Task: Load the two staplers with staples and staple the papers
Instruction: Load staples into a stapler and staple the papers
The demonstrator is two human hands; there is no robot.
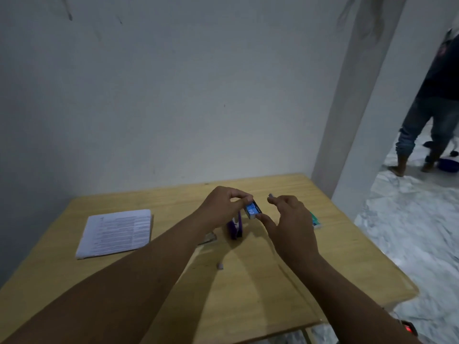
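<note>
My left hand (222, 207) pinches a small blue staple box (252, 209) above the wooden table (273, 281). My right hand (289, 224) is just right of the box, thumb touching its lower corner, and a small grey strip of staples (271, 195) sits at its fingertips. A purple stapler (234, 227) stands on the table under my left hand, partly hidden by it. A stack of printed papers (115, 232) lies to the left. A green stapler (315, 219) peeks out behind my right hand, mostly hidden.
A small grey piece (220, 266) lies on the table near its middle. A wall runs behind the table and a pillar (352, 108) rises at the back right corner. A person (432, 108) stands on the marble floor at far right.
</note>
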